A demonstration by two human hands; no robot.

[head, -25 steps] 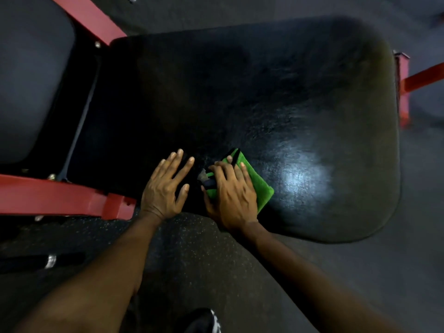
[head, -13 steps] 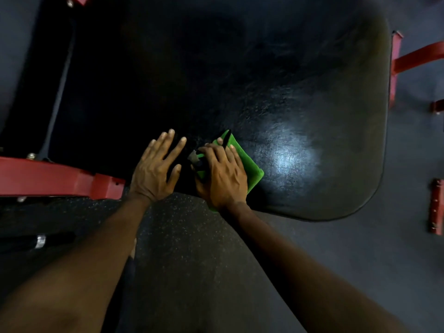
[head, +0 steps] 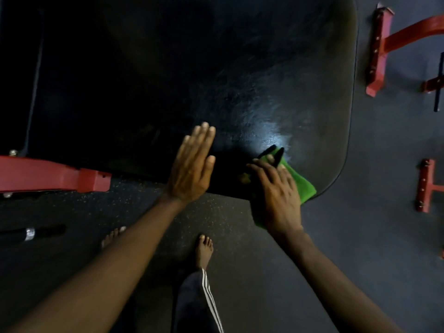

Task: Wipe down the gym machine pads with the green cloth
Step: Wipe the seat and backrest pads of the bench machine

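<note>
A large black gym pad fills the upper part of the view, with a bright glare patch near its front right. My right hand lies on top of the folded green cloth at the pad's near edge, fingers curled over it. The cloth sticks out to the right and below the hand. My left hand is flat with straight fingers held together, over the pad's near edge to the left of the cloth.
A red frame bar runs along the left below the pad. More red frame parts stand on the dark rubber floor at the right. My bare feet and a striped trouser leg are below the pad.
My right hand has slid the green cloth to the right along the pad's near edge. My left hand's fingers have closed together and the hand has shifted right.
</note>
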